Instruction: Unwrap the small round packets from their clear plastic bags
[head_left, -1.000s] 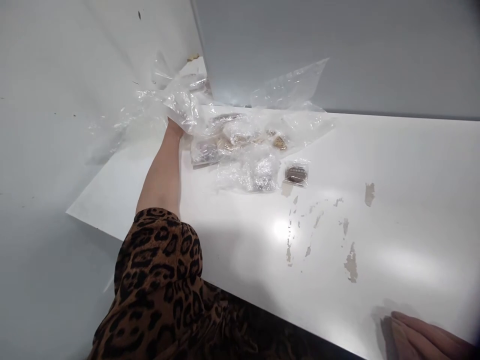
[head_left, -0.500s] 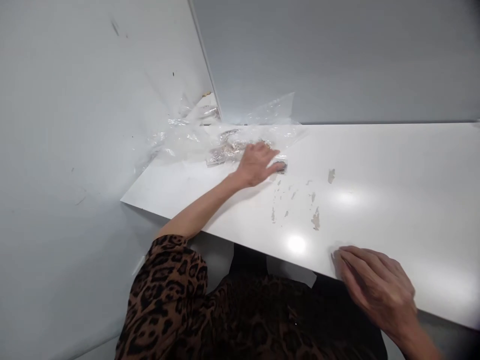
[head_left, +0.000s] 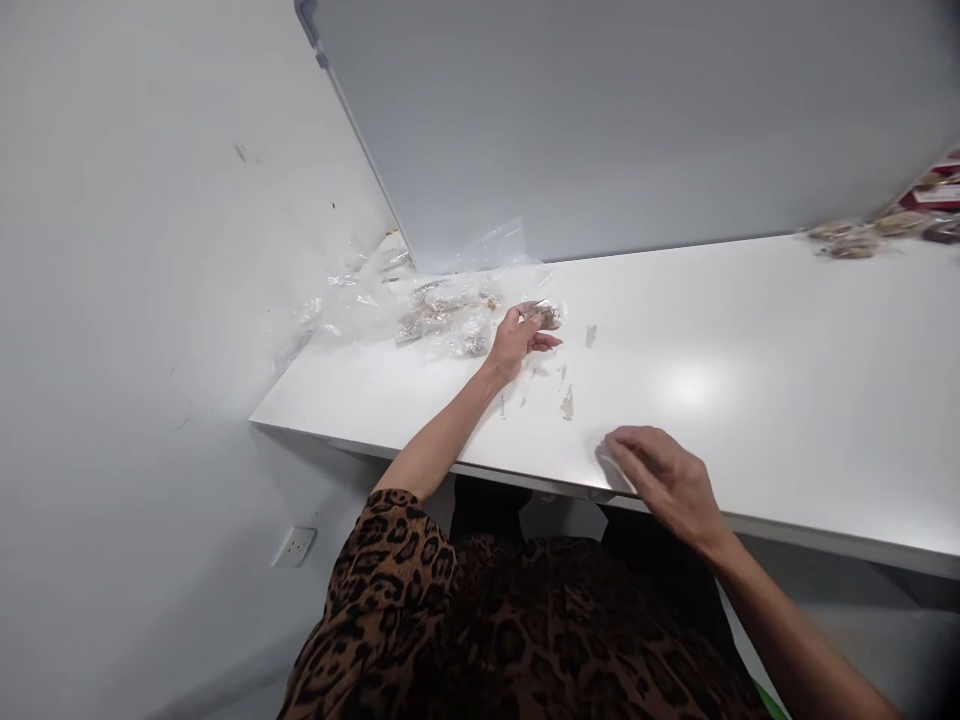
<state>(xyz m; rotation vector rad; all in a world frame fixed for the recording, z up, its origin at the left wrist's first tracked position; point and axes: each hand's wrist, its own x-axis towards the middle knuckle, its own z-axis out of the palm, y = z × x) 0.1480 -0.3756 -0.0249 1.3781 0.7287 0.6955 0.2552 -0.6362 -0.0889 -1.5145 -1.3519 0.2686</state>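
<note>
My left hand is reached out over the white table. Its thumb and fingers are closed on a small clear plastic packet with something brownish and shiny inside. Just left of that hand lie more clear plastic packets in a loose pile, their contents brown and gold but too small to name. My right hand is at the table's front edge, fingers curled and pressed together. Whatever is under those fingers, if anything, is hidden.
The white table runs along a grey panel. Crumpled clear plastic lies at the left wall. Several brownish packets and red items sit at the far right. Greyish worn patches mark the tabletop.
My left hand has gone from spread fingers over the packets to holding a small packet. The view has turned right, showing packets at the far right. My right hand's fingers are more curled.
</note>
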